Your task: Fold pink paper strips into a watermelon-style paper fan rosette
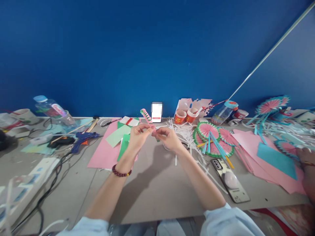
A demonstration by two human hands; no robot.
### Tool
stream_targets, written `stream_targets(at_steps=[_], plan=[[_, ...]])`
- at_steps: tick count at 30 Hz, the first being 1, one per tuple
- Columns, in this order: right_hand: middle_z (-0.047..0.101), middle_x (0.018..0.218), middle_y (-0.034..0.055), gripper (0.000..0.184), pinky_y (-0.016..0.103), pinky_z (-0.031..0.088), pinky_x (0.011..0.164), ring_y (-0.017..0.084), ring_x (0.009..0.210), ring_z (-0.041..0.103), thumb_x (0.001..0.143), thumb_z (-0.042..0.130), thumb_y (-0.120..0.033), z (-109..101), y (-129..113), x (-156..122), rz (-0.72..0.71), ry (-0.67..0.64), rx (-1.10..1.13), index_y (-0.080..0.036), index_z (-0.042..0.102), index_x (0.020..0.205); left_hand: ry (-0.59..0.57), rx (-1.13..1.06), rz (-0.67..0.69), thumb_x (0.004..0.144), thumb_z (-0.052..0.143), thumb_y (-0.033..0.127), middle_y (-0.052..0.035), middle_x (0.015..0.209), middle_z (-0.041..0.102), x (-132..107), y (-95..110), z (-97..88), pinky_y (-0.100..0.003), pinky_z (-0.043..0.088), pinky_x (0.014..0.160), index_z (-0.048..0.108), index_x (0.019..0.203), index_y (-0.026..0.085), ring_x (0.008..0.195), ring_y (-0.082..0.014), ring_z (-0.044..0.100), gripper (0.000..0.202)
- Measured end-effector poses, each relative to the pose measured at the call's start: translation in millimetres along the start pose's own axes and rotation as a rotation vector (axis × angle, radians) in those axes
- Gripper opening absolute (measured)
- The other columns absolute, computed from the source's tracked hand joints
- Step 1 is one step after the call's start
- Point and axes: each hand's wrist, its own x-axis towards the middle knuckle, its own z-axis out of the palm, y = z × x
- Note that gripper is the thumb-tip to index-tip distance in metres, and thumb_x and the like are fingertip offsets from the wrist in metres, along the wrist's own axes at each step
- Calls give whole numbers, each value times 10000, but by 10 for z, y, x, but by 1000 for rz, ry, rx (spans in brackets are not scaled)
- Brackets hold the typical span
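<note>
My left hand and my right hand meet above the middle of the table, fingers pinched together. Between them is a narrow folded paper strip, pink with a green edge, its zigzag end sticking up past my left fingers. Its lower end is partly covered by my fingertips. Beneath and beside my left wrist lie pink paper sheets with green paper pieces on top. A lit phone stands against the blue wall just beyond my hands.
White paper scraps and finished paper fans lie to the right, near a second phone. Red paper cups stand behind. At left are a blue glue gun, cables and a power strip. Another person's hand is far right.
</note>
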Motion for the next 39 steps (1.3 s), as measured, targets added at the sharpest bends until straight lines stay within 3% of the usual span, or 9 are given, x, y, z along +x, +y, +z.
stream_targets(at_steps=[8, 13, 17, 20, 22, 24, 26, 32, 39], plan=[[656, 667, 2, 100, 264, 451, 650, 123, 610, 561, 690, 629, -281, -33, 0, 0, 75, 57, 84, -184, 646, 669, -175, -168, -139, 685, 721, 392, -57, 838, 710, 23, -27, 19, -263, 429, 690, 728, 775, 170, 736, -151, 583, 240], [630, 624, -6, 185, 256, 430, 622, 126, 598, 549, 720, 645, -361, 3, -55, -22, 42, 32, -62, -188, 660, 657, -5, -372, -126, 590, 794, 357, -45, 843, 705, 87, -46, -15, -255, 437, 681, 723, 761, 176, 710, -125, 575, 259], [646, 659, -2, 208, 255, 437, 613, 127, 612, 560, 746, 632, -382, 20, -90, -39, 58, -1, -106, -191, 671, 674, 44, -393, -121, 556, 813, 332, -31, 756, 703, 97, -59, -41, -263, 447, 685, 707, 652, 183, 722, -141, 596, 206], [692, 822, 23, 237, 286, 479, 672, 150, 710, 613, 737, 656, -407, -24, -54, -22, 91, -111, -59, -205, 696, 854, 82, -359, -76, 559, 810, 328, -25, 711, 698, 93, -66, -54, -277, 459, 729, 696, 631, 189, 769, -164, 626, 194], [682, 1040, 54, 422, 332, 492, 801, 187, 893, 634, 676, 728, -403, -69, -13, 6, 72, -172, -4, -228, 660, 1054, 97, -292, -60, 556, 806, 336, -24, 690, 696, 85, -58, -55, -291, 466, 726, 689, 618, 186, 750, -175, 634, 200], [613, 1218, 73, 659, 375, 442, 944, 217, 1088, 582, 606, 792, -397, -108, 19, 34, 5, -175, 63, -254, 576, 1211, 51, -189, -55, 564, 796, 344, -28, 673, 694, 68, -40, -45, -300, 470, 701, 689, 611, 179, 703, -179, 629, 203], [577, 1274, 73, 716, 386, 404, 1004, 225, 1171, 535, 601, 798, -416, -134, 23, 49, -54, -158, 144, -265, 540, 1252, -45, -72, -41, 575, 788, 345, -33, 657, 690, 39, -17, -20, -301, 466, 667, 699, 616, 172, 664, -180, 616, 199], [678, 980, 37, 367, 354, 474, 890, 199, 965, 626, 682, 742, -433, -210, -35, 27, -18, -123, 398, -221, 637, 962, -272, 191, 101, 646, 752, 348, -34, 700, 709, -110, 99, 76, -318, 453, 723, 710, 606, 215, 726, -208, 619, 145], [632, 681, -21, 389, 326, 497, 722, 150, 653, 607, 571, 799, -483, -284, 27, 66, 32, 11, 487, -221, 572, 747, -336, 238, 152, 740, 671, 393, -51, 756, 718, -223, 234, 123, -314, 460, 708, 733, 701, 226, 739, -217, 615, 183]])
